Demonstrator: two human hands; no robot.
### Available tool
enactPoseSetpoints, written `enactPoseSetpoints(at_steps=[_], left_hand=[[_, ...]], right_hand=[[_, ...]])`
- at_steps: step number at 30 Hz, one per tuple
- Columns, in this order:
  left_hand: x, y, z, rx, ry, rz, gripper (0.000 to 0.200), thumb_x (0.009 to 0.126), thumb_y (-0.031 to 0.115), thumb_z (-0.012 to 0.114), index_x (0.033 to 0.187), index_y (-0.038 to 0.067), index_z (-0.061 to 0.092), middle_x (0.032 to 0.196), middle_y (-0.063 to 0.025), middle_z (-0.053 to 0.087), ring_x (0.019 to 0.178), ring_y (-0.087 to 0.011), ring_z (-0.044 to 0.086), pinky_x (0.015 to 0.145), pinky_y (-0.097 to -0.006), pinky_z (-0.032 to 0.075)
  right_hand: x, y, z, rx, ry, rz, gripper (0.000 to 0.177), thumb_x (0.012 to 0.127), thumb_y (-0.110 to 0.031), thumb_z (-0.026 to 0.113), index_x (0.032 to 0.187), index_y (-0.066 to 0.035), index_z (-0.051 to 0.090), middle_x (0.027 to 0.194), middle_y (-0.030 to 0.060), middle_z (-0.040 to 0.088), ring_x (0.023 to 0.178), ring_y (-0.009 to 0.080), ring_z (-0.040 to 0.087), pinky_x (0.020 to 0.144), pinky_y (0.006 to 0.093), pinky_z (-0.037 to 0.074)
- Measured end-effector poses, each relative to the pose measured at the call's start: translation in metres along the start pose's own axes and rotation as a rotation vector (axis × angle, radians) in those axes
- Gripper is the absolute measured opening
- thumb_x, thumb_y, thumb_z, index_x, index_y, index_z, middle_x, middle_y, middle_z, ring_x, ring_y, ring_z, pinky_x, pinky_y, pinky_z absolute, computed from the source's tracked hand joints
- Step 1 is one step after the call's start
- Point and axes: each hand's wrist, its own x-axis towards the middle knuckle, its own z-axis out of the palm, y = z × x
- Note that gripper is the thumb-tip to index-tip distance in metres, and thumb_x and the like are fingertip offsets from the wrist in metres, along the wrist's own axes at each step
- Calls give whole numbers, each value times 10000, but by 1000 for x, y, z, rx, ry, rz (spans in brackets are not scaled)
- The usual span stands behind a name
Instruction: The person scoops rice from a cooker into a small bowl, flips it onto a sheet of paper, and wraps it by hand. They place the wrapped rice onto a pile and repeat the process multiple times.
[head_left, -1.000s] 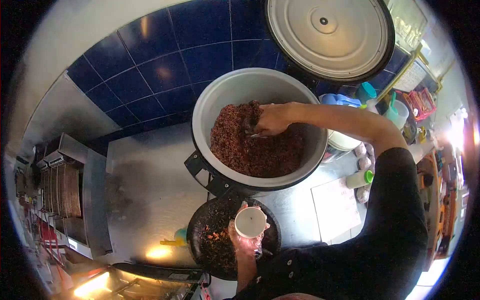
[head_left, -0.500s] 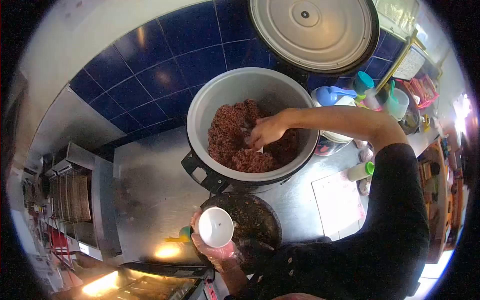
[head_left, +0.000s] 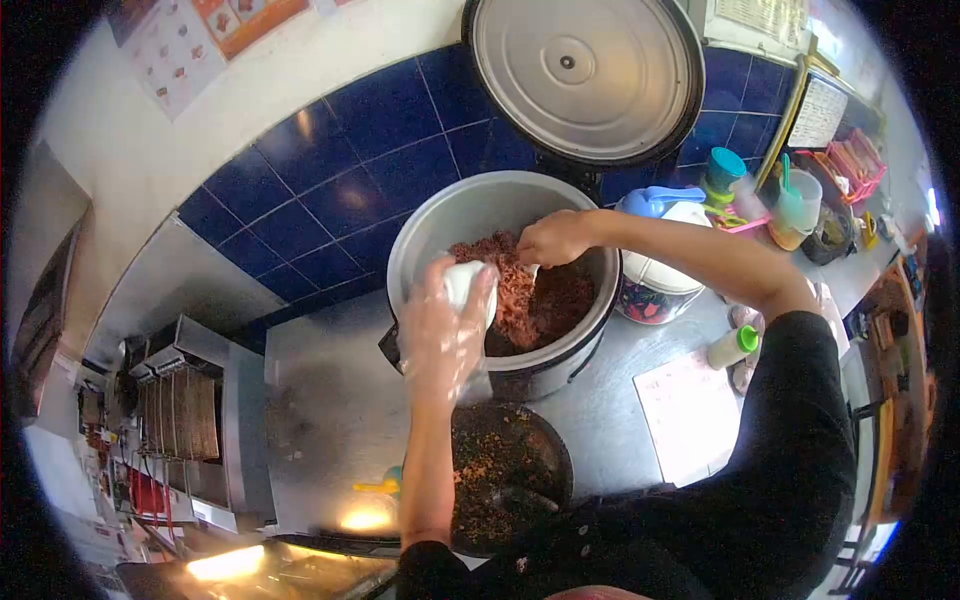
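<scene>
A large rice cooker (head_left: 604, 335) holds reddish-brown cooked rice (head_left: 516, 305) in its grey pot. My left hand (head_left: 440, 340), in a clear plastic glove, grips a small white bowl (head_left: 462, 282) tilted over the near left side of the pot. My right hand (head_left: 558, 238) is closed above the rice, close to the bowl. A small piece of a white utensil (head_left: 533, 267) shows below its fingers; the rest is hidden, and I cannot tell its exact kind.
The cooker's lid (head_left: 590, 80) stands raised behind. Nearer me sits a dark round pan (head_left: 510, 470) with bits of food. To the right are a floral container (head_left: 650, 300), a green-capped bottle (head_left: 732, 347) and a white sheet (head_left: 685, 410). A lit glass case (head_left: 290, 575) borders the lower left.
My left hand has brought the white bowl up from over the dark pan to the cooker and tipped it. My right hand has lifted slightly from the rice. The head view has shifted.
</scene>
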Motion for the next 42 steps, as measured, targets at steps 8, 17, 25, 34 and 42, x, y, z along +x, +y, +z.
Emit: enactPoseSetpoints(at_steps=[8, 17, 25, 34, 42], left_hand=[[49, -12, 61, -153, -63, -67, 756, 989, 581, 540, 1333, -91, 509, 1171, -321, 658, 1101, -431, 660, 959, -473, 503], [48, -1, 91, -1052, -45, -494, 658, 1023, 560, 520, 1384, 11, 483, 1247, -153, 624, 1113, -291, 635, 929, -442, 522], [63, -13, 56, -1595, -181, -654, 495, 1055, 520, 444, 1324, 115, 536, 1233, -126, 609, 1103, -290, 615, 772, -409, 585], [62, -12, 32, -1628, -174, -639, 498, 1027, 550, 399, 1275, 147, 555, 1216, -117, 600, 1011, -259, 628, 722, -358, 575], [55, -11, 37, -1522, -191, -628, 502, 1018, 552, 401, 1244, 135, 565, 1101, -83, 647, 821, -207, 643, 524, -298, 512]], right_hand=[[-38, -97, -31, -115, 231, 432, 248, 872, -200, 632, 944, 5, 750, 968, 234, 749, 912, 387, 741, 802, 479, 586], [-51, -120, -7, -211, 494, 404, 265, 850, -132, 632, 1036, 56, 647, 855, 225, 734, 758, 364, 741, 666, 458, 583], [-65, -113, 3, -114, 762, 556, 236, 923, -179, 581, 1035, 22, 633, 886, 242, 721, 809, 388, 728, 693, 481, 581], [-60, -78, 0, 846, 875, 429, 421, 1034, -316, 453, 962, 26, 689, 944, 277, 695, 921, 447, 683, 842, 510, 504], [-15, -82, 30, 602, 912, 299, 412, 1048, -285, 392, 961, 35, 636, 896, 310, 671, 895, 504, 647, 834, 555, 488]])
